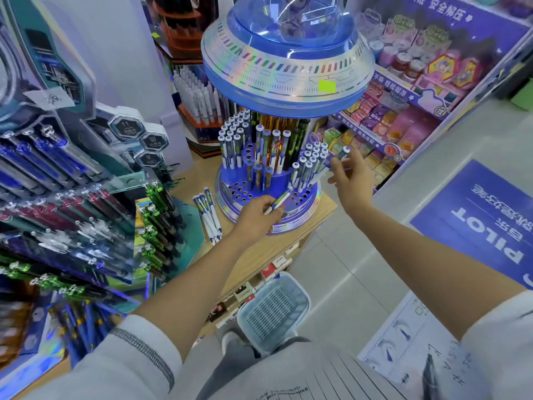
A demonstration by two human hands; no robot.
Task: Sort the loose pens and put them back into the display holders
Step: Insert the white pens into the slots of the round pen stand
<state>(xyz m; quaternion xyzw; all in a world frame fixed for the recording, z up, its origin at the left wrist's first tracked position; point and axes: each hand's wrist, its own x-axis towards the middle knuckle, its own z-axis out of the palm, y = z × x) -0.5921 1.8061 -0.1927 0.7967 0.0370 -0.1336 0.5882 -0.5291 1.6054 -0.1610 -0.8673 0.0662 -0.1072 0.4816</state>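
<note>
1. Holder (239, 194): a round blue tiered stand with rows of holes; it stands at the right corner of the counter (291, 243), under a wide blue and silver canopy (285, 67).
2. Pens in the holder: one white and blue cluster (233, 137) upright at the back left; a second cluster (310, 161) at the right; dark and orange pens (274, 142) in the middle; a few short ones (259, 173) at the front of the upper tier; many holes of the lower ring show open.
3. Left hand (258, 213): over the front of the holder's base; fingers curled round a white and blue pen, the left pen (278, 201); this pen is tilted, its far end over the lower ring's front holes; whether it enters a hole cannot be told.
4. Right hand (350, 176): at the holder's right side; finger and thumb pinch a second pen, the right pen (324, 170), which slants with its capped end up and to the right, just beside the right cluster.
5. Loose pens (209, 215): a small bunch, white and blue, lying flat on the counter just beside the holder's left side; neither hand touches them.
6. Surroundings: a rack (72, 212) of packed pens fills the counter's left side; a pale blue basket (272, 310) sits on the floor below the counter's front edge; a shelf (403, 125) of coloured packets stands to the right; a blue floor sign (484, 215) reads PILOT.
</note>
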